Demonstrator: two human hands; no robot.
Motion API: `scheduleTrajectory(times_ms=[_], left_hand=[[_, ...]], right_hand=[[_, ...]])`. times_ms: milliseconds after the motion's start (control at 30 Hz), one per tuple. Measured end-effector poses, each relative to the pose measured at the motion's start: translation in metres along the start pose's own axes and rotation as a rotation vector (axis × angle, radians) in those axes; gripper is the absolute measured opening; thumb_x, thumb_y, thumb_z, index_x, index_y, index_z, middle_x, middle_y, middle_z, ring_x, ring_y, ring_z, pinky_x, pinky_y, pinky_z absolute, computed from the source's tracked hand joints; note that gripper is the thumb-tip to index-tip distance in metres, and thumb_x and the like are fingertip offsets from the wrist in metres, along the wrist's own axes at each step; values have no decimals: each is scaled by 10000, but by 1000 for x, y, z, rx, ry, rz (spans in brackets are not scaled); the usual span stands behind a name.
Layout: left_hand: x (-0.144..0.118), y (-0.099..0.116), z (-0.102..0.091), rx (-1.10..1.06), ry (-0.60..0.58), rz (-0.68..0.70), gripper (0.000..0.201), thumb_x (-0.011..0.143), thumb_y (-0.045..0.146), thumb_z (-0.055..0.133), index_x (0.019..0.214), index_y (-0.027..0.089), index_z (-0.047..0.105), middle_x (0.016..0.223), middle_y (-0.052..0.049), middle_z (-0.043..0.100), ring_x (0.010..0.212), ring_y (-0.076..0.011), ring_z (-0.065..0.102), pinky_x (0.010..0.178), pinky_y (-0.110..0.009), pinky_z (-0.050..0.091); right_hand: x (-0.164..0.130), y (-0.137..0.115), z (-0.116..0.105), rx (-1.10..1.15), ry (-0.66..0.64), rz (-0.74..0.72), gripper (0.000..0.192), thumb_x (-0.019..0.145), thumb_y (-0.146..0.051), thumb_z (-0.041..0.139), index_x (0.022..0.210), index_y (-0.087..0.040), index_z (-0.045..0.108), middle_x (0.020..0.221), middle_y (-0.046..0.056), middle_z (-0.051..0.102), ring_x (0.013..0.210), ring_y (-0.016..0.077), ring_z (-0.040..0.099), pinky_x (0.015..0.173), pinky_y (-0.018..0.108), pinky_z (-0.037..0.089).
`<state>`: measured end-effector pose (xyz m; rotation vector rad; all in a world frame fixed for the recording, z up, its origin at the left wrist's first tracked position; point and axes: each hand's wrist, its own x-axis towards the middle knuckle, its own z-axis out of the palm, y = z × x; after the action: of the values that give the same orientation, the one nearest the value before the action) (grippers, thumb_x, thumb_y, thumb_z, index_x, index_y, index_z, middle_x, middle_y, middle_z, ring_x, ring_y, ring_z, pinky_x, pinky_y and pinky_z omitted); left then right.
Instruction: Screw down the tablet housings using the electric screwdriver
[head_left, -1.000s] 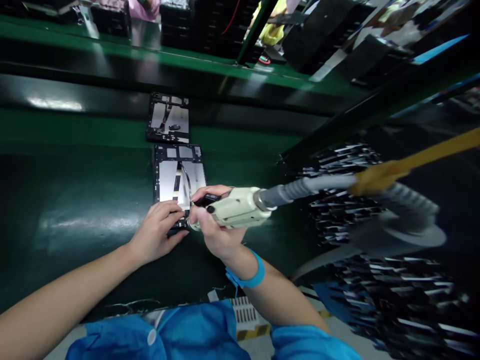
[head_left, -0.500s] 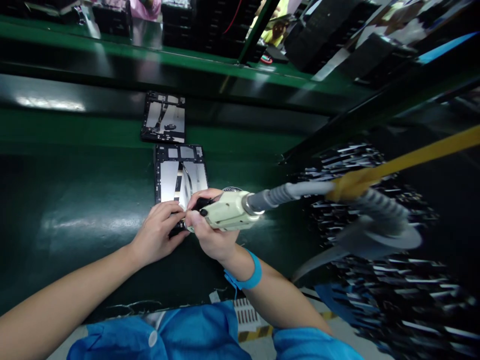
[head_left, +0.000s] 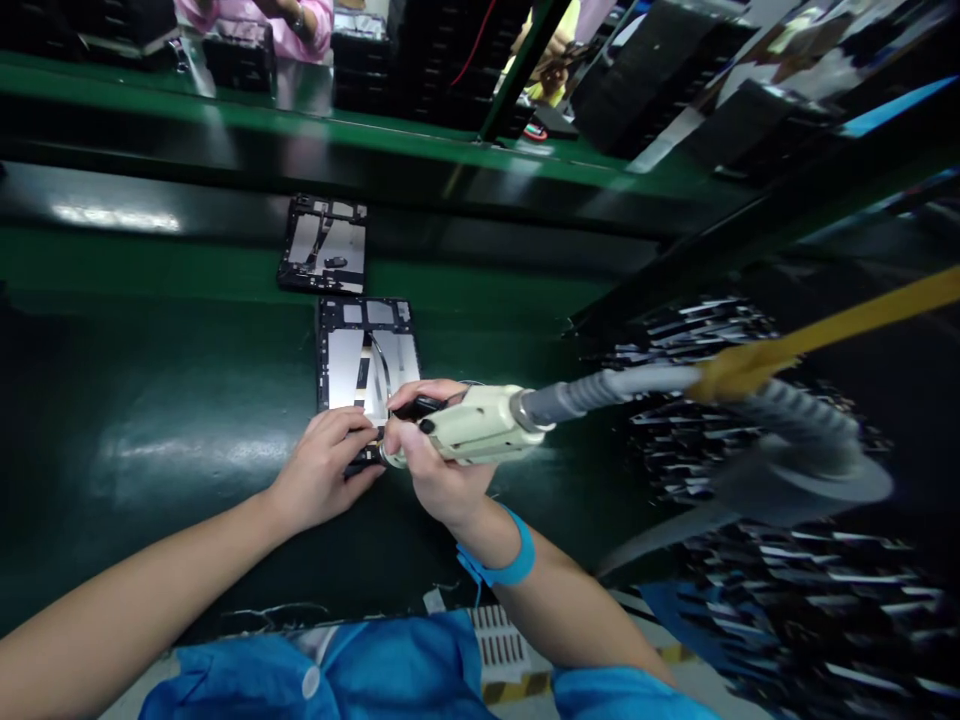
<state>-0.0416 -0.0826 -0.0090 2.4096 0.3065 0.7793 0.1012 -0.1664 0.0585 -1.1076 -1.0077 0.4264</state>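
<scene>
Cream-coloured screwdriver sits gripped tight in the right hand, tip down on the tablet frame. Just beside it, the left hand presses its fingers on the frame's near edge, likely to keep it steady.

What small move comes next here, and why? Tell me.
Probably keep the screwdriver pressed down at the near edge of the frame. The right hand grips it with its tip there, and the left hand pins that edge to the green belt. Whether the screw is seated is hidden.
</scene>
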Motion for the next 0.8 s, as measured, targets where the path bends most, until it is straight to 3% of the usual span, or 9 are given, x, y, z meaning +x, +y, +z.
scheduleTrajectory(times_ms=[267, 533, 667, 800], left_hand=[[1, 2, -1, -20, 3, -19, 334, 924, 246, 686, 1252, 201, 643, 1241, -131, 671, 1235, -308, 609, 1019, -498, 523], [1, 2, 0, 18, 42, 10, 348, 927, 237, 673, 1270, 204, 626, 1250, -140, 670, 1251, -310, 610, 1018, -498, 529], [4, 2, 1, 36, 53, 19, 267, 931, 200, 631, 1198, 199, 647, 1211, -136, 680, 1211, -293, 627, 993, -473, 549], [-11, -6, 1, 48, 44, 42, 228, 918, 217, 628, 1141, 229, 677, 1228, -126, 682, 1188, -299, 648, 978, -465, 570]], right_hand=[[-1, 2, 1, 2, -16, 6, 298, 858, -171, 687, 1130, -279, 632, 1003, 40, 677, 844, 189, 717, 709, 363, 642], [-4, 3, 3, 6, -29, 28, 356, 842, -154, 697, 1165, -272, 601, 941, 12, 666, 686, 132, 669, 676, 322, 625], [-4, 2, 2, -19, -51, 76, 303, 811, -193, 720, 1094, -231, 617, 897, 19, 664, 634, 123, 642, 642, 297, 614], [-14, 6, 8, -78, -34, 131, 263, 741, -266, 769, 967, -231, 640, 814, 12, 685, 695, 155, 659, 718, 316, 619]])
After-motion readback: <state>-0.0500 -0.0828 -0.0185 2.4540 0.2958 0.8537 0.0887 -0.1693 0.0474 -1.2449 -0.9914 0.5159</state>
